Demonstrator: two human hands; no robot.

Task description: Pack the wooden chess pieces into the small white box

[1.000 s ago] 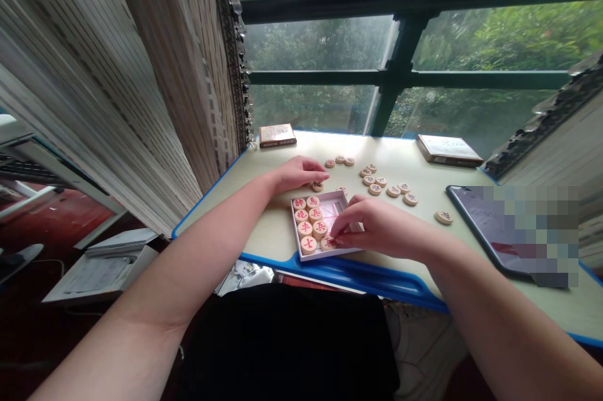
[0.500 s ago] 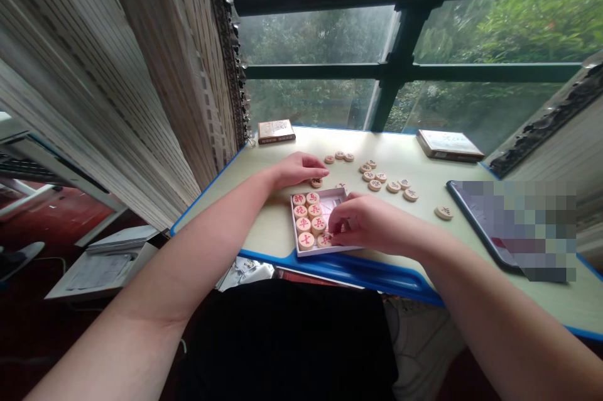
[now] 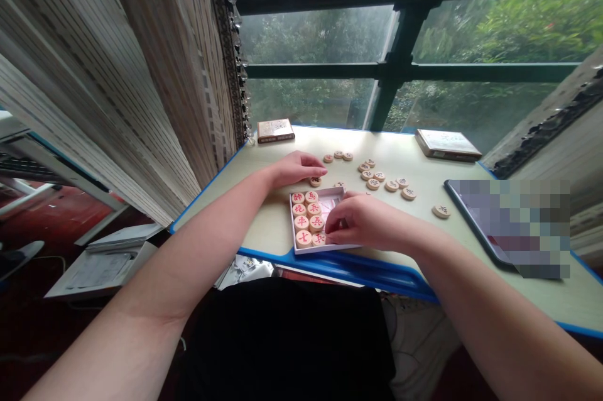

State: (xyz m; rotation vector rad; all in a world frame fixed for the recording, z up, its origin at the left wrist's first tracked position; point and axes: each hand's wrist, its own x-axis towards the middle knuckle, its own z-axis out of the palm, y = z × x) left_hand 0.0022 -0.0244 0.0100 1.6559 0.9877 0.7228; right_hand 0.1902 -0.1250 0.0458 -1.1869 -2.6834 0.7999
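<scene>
A shallow white box (image 3: 301,251) lies near the table's front edge, with several round wooden chess pieces (image 3: 305,211) marked in red set in rows along its left side. My right hand (image 3: 360,220) rests over the right half of the box, fingers curled and pinched beside the nearest pieces; what they grip is hidden. My left hand (image 3: 296,168) lies palm down on the table just behind the box, fingers curled over one loose piece (image 3: 315,181). More loose wooden pieces (image 3: 384,181) are scattered behind and to the right.
A single piece (image 3: 441,212) lies apart, next to a dark tablet (image 3: 499,219) at the right. Two flat boxes sit at the back: one left (image 3: 276,130), one right (image 3: 447,144). The table (image 3: 264,225) has a blue rim. Striped blinds hang left; a window is ahead.
My right hand has edged slightly left and back over the box. The view has shifted a little. My left hand has stayed in place.
</scene>
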